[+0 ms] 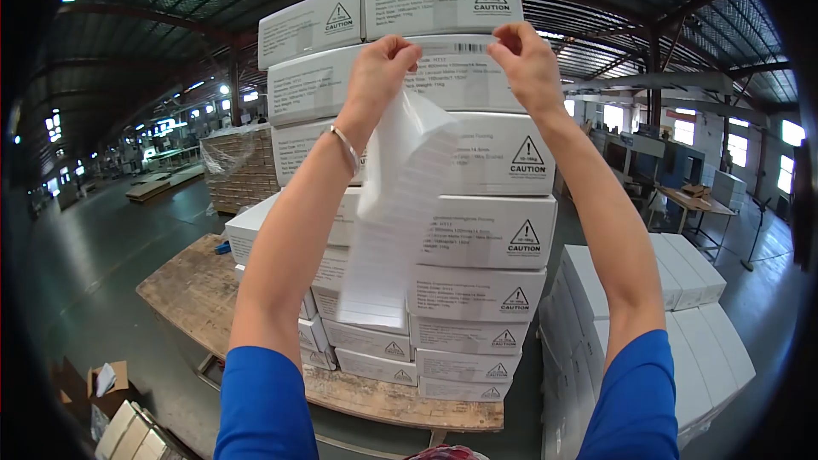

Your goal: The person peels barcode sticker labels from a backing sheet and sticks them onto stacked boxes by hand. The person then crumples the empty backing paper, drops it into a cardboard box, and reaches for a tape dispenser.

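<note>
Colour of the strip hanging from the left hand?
The strip is white, seen in the head view.

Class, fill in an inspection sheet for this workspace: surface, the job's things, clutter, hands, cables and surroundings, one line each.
Surface: worn wooden tabletop under a tall stack of white boxes.
Job's things: the boxes carry printed text and caution marks; a long white strip hangs in front of them; a barcode shows high up.
Clutter: small blue item on the tabletop; open carton with white paper, lower left.
Hands: left hand grips the strip's upper end; right hand, fingers pinched, is beside the barcode; whether it holds anything is unclear.
Cables: nothing seen.
Surroundings: more white boxes at right; plastic-wrapped stack behind, left; large hall with windows.
</note>
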Motion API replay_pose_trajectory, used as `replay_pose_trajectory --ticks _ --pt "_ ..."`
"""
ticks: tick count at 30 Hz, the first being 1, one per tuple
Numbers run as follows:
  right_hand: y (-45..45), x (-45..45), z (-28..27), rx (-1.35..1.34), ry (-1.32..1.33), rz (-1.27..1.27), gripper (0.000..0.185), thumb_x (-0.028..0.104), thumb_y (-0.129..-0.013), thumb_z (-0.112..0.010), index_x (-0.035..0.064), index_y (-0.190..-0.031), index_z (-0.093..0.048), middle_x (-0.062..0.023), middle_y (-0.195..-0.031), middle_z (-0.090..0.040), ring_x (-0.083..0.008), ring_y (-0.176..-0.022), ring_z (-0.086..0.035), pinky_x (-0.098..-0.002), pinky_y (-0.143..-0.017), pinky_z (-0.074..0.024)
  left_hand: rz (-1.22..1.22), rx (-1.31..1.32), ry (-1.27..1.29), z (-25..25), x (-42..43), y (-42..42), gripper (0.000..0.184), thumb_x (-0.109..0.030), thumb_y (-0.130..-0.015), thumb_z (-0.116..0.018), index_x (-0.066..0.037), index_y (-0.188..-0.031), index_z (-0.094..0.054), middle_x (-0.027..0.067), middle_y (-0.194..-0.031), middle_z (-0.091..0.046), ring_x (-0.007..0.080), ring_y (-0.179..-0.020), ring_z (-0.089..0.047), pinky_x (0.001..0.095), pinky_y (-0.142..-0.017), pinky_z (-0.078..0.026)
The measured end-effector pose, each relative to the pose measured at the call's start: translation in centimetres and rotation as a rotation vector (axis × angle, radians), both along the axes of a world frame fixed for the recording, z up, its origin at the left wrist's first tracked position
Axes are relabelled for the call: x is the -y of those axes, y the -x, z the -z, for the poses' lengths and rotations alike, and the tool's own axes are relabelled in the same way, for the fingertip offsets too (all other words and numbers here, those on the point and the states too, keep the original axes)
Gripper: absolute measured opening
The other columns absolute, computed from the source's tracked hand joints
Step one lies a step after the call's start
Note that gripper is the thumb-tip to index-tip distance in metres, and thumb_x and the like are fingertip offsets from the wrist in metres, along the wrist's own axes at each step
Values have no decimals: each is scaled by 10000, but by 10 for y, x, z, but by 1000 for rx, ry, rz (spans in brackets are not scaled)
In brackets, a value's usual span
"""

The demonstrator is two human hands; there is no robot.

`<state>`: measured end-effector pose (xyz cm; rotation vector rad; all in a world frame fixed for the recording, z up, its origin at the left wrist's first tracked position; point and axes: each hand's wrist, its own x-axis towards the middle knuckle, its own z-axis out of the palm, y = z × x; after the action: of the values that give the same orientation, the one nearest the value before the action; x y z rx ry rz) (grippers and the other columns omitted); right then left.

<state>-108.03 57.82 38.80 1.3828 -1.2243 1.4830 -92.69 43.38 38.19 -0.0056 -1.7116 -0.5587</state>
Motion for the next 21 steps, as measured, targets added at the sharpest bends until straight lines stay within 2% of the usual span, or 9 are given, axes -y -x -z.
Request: replay_pose_trajectory --ticks 9,12,21 --pt "6 69 -67 -88 69 277 242 205 -809 -658 81 -1012 -618 -65 -905 -687 -227 -833 -657 -342 -758 -507 -223 -45 -108 -63 59 31 198 -219 -814 -634 -28 -777 -670 15 -676 -617 97 -629 -525 264 -607 -427" --pt "10 74 -73 -115 98 383 214 177 -793 -666 88 -982 -622 -86 -812 -686 -278 -840 -651 -395 -787 -495 -286 -72 -120 -69 65 40 209 -234 -805 -636 -30 -803 -685 33 -684 -630 118 -627 -549 279 -608 -440" --pt "9 79 -72 -195 129 487 203 167 -781 -689 82 -952 -619 -86 -792 -687 -277 -853 -647 -392 -804 -490 -433 -11 -132 -76 64 41 262 -274 -804 -623 -34 -870 -705 100 -796 -687 205 -751 -647 327 -719 -489"
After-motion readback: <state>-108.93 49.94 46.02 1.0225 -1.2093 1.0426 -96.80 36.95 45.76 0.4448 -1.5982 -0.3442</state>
